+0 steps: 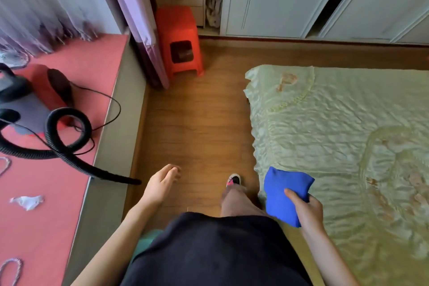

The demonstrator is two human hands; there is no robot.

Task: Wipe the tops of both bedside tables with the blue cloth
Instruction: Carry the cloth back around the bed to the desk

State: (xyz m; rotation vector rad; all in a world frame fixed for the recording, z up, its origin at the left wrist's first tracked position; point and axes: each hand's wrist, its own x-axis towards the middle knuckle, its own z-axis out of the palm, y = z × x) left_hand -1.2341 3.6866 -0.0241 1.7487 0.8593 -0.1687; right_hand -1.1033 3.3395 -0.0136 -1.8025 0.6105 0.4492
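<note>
You are standing on a brown wooden floor [197, 123]. An orange stool [178, 39] is sitting on it by the curtain. A green quilt [348, 134] is lying over the bed. On the red ledge [92, 72], a vacuum cleaner [21, 100] and a crumpled white paper [27, 201] are resting.

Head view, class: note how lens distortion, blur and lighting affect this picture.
Head view: wide-angle bending bows the wardrobe doors and floor edge; soft blur throughout, so the bedspread pattern and wardrobe lettering smear; even daylight, a sheen on the wooden floor, faint shadows; the blue cloth in the right hand stays vivid.
</note>
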